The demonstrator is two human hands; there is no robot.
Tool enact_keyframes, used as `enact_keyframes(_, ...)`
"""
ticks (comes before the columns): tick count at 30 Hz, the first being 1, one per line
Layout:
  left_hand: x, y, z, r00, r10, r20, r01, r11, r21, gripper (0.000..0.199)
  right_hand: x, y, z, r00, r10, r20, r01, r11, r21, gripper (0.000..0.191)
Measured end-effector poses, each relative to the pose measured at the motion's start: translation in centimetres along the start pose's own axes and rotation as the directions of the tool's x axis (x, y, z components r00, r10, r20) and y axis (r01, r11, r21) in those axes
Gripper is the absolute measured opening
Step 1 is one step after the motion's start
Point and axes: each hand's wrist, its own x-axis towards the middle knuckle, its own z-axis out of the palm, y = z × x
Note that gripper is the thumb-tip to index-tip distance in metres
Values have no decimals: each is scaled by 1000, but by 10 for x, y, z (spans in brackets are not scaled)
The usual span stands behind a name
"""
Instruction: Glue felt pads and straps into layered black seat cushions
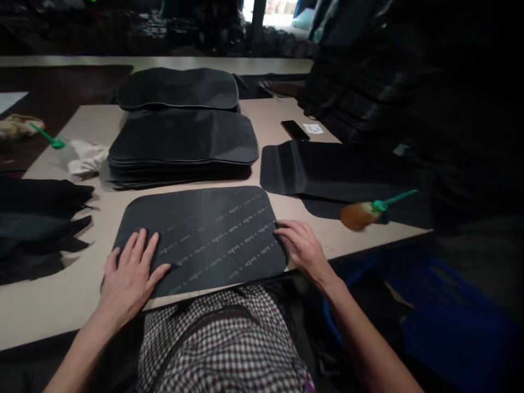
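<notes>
- Evidently, the printed black panel lies flat before the person; the left hand rests spread on its left end, grasping nothing.
- The right hand curls at the panel's right edge; whether it pinches cannot be told.
- Light, even pressure probably keeps the panel flat.
- Left of the panel sit ragged black pieces; right, an amber bottle the forearm could knock.
- Just beyond the panel, a black stack likely limits forward sliding.
- Farther beyond, rightward: a phone.

left hand on a printed dark sheet; right hand at its edge; black stack behind
</notes>
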Motion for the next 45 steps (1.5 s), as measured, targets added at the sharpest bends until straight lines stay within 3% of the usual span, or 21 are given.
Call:
enact_keyframes(5, -1, 0, -1, 998, -25, 49, 23, 999, 31, 73, -24, 11, -25, 995, 76, -57, -78, 996, -32, 32)
enact_keyframes(10, 4, -16, -5, 991, -71, 112, 76, 996, -43, 67, -13, 3, -24, 986, 96, -136, -93, 995, 28, 31)
enact_keyframes(12, 8, -20, -9, 993, -79, 90, 86, 993, -77, 68, -2, -11, -17, 990, 61, -126, -59, 998, 23, 34)
enact_keyframes(15, 16, -15, -13, 999, 6, 46, -2, 995, -100, 68, 11, -49, -2, 996, -41, -77, 39, 999, -25, 40)
enact_keyframes(19, 29, 0, -9, 990, 122, 69, -117, 991, -72, 65, 13, -102, 25, 955, -279, 106, 279, 960, 10, 37)
enact_keyframes(22, 34, 6, -1, 989, 129, 69, -127, 992, -26, 65, 12, -110, 39, 940, -311, 143, 315, 949, -4, 32)
enact_keyframes(25, 35, 7, 5, 988, 143, 60, -143, 990, -4, 67, 10, -87, 36, 967, -227, 116, 234, 971, -46, 27)
enact_keyframes(28, 33, 9, 7, 989, 141, 33, -141, 990, -1, 68, 2, -54, 18, 999, -18, 29, 22, 992, -121, 28)
enact_keyframes(31, 31, 12, 4, 991, 134, 30, -133, 991, -19, 68, -14, -36, -1, 963, 258, -81, -270, 940, -211, 26)
enact_keyframes(33, 31, 13, 3, 990, 132, 44, -131, 991, -39, 69, -26, -36, -7, 925, 360, -124, -379, 897, -229, 23)
enact_keyframes(40, 33, 5, 12, 993, 88, 83, -85, 996, -40, 69, -46, -68, 11, 902, 382, -199, -414, 897, -155, 35)
enact_keyframes(45, 33, 6, 9, 988, 118, 95, -115, 992, -45, 70, -41, -63, 14, 841, 491, -226, -496, 867, 39, 22)
